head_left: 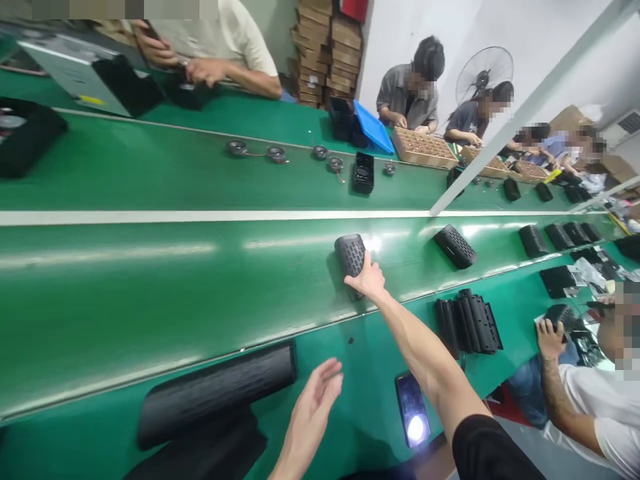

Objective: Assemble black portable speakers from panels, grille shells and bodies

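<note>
As a co-worker in a grey shirt [396,90] bent over a divided tray [423,145] on the far side, a person stretched the right arm [425,350] over a green belt [150,280], the right hand [369,277] clasped about the near end of a perforated black housing [350,252]. Thumb and fingers lay on opposite sides of the curved shell, a hold that probably guarded against rolling; its far end was uncovered. The housing sat by the belt's near edge, perhaps because that put it within comfortable reach. The left hand [315,397] hung open and empty above the near tabletop [373,390], seemingly free to help steady a load.

A second perforated housing [455,247] lay askew on the belt to the right, well apart from the first, likely leaving room for fingers around each. A long black piece [220,393] lay along the tabletop's edge and black parts [470,323] lay bunched side by side, presumably to be handy without crowding the belt. A phone [414,410] lay face up beside the right arm, its screen catching a bright light, placed, it seemed, where the belt would not disturb it.
</note>
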A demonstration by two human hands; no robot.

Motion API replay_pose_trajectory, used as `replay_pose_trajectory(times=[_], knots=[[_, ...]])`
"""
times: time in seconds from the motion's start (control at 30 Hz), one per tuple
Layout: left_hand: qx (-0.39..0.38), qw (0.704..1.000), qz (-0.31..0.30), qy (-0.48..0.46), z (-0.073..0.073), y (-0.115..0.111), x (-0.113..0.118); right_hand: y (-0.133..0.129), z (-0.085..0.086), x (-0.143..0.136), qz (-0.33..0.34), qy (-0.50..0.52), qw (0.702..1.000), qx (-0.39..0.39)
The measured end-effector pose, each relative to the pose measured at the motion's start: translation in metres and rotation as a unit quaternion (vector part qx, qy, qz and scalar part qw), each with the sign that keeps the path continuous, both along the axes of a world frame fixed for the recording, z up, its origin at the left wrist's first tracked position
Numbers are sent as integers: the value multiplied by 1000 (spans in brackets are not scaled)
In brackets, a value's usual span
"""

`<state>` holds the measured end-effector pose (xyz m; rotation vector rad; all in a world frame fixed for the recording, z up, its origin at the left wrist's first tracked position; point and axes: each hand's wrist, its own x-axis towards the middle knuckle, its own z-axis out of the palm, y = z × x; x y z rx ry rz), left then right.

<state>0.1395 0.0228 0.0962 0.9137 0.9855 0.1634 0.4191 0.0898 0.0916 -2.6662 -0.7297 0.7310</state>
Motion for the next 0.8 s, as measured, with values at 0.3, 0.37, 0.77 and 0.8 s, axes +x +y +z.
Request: replay_pose_trajectory(times=[0.3, 0.37, 0.77, 0.8], knots=[[-56, 997, -24, 51, -7, -17, -18, -88, -12, -24, -29, -60, 975, 213], [-53, 997, -34, 48, -10, -16, -14, -154, -17, -31, -121, -122, 949, 265], [-93, 989, -109, 31, -5, -30, 9, -350, -66, -15, -610, 226, 662, 373], [-98, 988, -115, 31, -6, -32, 10, -345, -73, -12, -623, 251, 632, 388]])
